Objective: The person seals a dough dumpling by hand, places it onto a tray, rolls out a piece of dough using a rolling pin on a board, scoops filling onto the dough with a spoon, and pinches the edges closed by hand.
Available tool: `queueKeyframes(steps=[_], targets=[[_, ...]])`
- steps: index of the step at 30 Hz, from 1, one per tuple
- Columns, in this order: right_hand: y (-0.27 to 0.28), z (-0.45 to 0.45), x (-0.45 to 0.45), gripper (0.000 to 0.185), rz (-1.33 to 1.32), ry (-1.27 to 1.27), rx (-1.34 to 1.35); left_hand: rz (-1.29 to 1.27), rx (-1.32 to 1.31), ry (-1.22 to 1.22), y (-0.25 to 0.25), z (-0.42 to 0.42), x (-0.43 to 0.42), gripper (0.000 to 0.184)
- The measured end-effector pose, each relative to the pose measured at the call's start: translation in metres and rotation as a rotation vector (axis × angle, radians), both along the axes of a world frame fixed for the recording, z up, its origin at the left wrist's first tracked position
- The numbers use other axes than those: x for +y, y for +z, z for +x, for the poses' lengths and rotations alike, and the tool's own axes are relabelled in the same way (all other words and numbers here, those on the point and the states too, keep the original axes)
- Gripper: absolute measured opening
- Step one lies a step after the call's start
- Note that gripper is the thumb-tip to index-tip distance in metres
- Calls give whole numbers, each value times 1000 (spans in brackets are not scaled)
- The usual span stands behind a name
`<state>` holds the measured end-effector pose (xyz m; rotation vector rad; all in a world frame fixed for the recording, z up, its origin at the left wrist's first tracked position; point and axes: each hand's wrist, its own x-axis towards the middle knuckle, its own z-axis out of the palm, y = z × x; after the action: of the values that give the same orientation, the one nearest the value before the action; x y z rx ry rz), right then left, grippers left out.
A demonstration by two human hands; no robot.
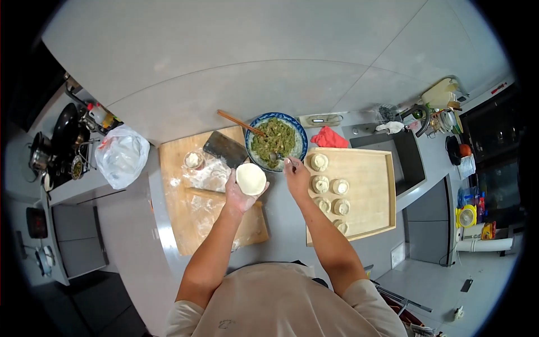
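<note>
A round, flat dough wrapper point(251, 179) lies on the palm of my left hand point(240, 194), which is dusted with flour. The fingers of my right hand point(296, 177) are closed on a metal spoon point(275, 158), its end down in the green filling point(275, 138). That filling sits in a blue-and-white bowl point(304, 138), with wooden chopsticks point(238, 122) resting over the left rim. Left of the bowl, a cleaver point(225, 149) lies on the floury wooden board point(179, 151). Several filled dough pieces point(340, 186) stand in the wooden tray point(368, 191) on the right.
A rolling pin point(208, 193) and a small lump of dough point(193, 160) are on the board. A red cloth point(329, 137) lies behind the tray, beside the sink point(401, 160). A white plastic bag point(122, 156) stands at left, near the stove with pots point(40, 151).
</note>
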<state>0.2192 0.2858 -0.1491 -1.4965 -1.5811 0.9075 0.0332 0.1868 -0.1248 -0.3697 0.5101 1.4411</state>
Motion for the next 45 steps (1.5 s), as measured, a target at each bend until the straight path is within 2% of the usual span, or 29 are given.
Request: queueKeyframes(steps=[2, 4, 5, 7, 9, 11, 16, 20, 22, 23, 27, 29, 30, 32, 35, 42, 45], targets=[[9, 0, 7, 26, -35, 39, -10, 16, 12, -7, -5, 1, 1, 48], [24, 8, 11, 22, 220, 60, -124, 34, 15, -11, -14, 2, 2, 48], [27, 10, 18, 22, 217, 63, -128, 27, 23, -5, -18, 1, 1, 50], [26, 16, 36, 21, 487, 145, -284, 22, 32, 3, -19, 3, 1, 52], [18, 11, 47, 20, 465, 182, -307, -72, 32, 10, -18, 4, 3, 52], [6, 10, 49, 20, 442, 217, -329, -63, 25, 8, -17, 5, 4, 50], [12, 20, 12, 23, 390, 543, -389, -68, -2, 16, -21, 4, 9, 50], [14, 34, 13, 22, 481, 548, -392, -22, 20, 7, -20, 1, 11, 52], [18, 35, 23, 22, 510, 339, -400, -39, 39, 6, -21, 1, 9, 53], [19, 32, 26, 22, 489, 313, -399, -39, 43, 8, -21, 0, 8, 53], [11, 23, 11, 22, 398, 413, -428, -8, 33, 5, -25, -2, 9, 52], [20, 20, 3, 22, 456, 246, -415, -10, 35, 17, -24, -4, 8, 50], [25, 18, -1, 22, 453, 249, -413, -13, 39, 28, -24, -5, 7, 49], [36, 13, -2, 23, 170, 98, -439, -30, 59, 34, -22, -8, 8, 48], [39, -2, 1, 23, 97, 52, -416, -37, 78, 40, -21, -9, 10, 47], [32, -25, 0, 24, 134, 165, -320, 10, 47, 46, -28, -12, 14, 48], [24, -28, -7, 24, 262, 234, -241, -10, 64, 50, -28, -15, 15, 48]])
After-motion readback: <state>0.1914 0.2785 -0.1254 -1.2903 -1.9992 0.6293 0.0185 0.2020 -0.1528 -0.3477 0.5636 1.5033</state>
